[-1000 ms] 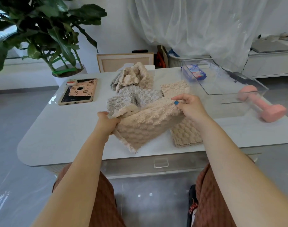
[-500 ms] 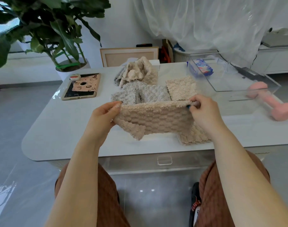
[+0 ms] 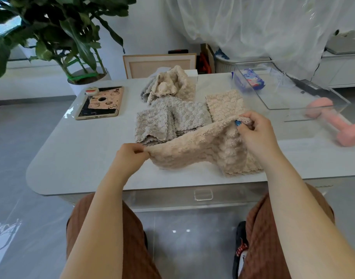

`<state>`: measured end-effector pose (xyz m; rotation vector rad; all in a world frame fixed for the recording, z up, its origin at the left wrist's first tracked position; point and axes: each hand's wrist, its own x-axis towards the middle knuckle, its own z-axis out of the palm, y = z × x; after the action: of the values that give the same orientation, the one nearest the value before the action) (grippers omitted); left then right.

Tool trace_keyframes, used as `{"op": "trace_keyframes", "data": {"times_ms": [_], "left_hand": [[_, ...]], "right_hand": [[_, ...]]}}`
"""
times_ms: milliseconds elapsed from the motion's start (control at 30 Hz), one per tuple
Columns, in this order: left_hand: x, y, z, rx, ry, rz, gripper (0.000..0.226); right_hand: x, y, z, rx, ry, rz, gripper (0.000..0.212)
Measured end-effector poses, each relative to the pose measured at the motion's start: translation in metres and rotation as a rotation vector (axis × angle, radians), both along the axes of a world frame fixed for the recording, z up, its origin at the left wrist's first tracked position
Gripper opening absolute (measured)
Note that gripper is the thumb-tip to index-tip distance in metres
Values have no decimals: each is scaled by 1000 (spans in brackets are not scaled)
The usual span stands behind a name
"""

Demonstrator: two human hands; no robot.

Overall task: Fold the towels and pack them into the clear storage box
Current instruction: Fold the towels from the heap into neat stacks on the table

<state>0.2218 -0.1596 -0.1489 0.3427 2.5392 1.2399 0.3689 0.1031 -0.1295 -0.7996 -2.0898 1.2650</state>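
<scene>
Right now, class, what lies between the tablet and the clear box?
In the head view: a grey towel, a folded beige towel and a crumpled pile.

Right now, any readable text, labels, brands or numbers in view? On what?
None can be read.
Blue packet at the clear box: print blurred.
Tablet case: drawings, any lettering too small.
Black object behind the box: pale marks, blurred.
</scene>
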Motion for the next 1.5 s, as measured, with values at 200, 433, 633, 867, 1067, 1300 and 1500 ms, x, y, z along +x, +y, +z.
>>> {"op": "trace_keyframes", "data": {"times_ms": [200,433,633,867,1067,1300,1500], "left_hand": [[1,4,-4,900,-603,112,31],[-11,3,-59,377,-468,530,31],[-5,-1,-74,116,-344,323,64],[-14,-6,-79,-125,-69,341,26],[-26,-13,-78,-169,43,359,18],[-42,-4,-77,-36,-2,392,28],[-45,-6,-87,64,11,392,45]], "right_hand": [[-11,0,-7,-233,33,-61,18],[-24,-18,-51,-646,-262,28,67],[-29,-38,-79,-100,-594,88,29],[-41,-39,-88,50,-704,103,22],[-47,-41,-88,110,-640,24,26],[-58,-35,-92,46,-518,98,28],[-69,-31,-94,66,-567,135,49]]}}
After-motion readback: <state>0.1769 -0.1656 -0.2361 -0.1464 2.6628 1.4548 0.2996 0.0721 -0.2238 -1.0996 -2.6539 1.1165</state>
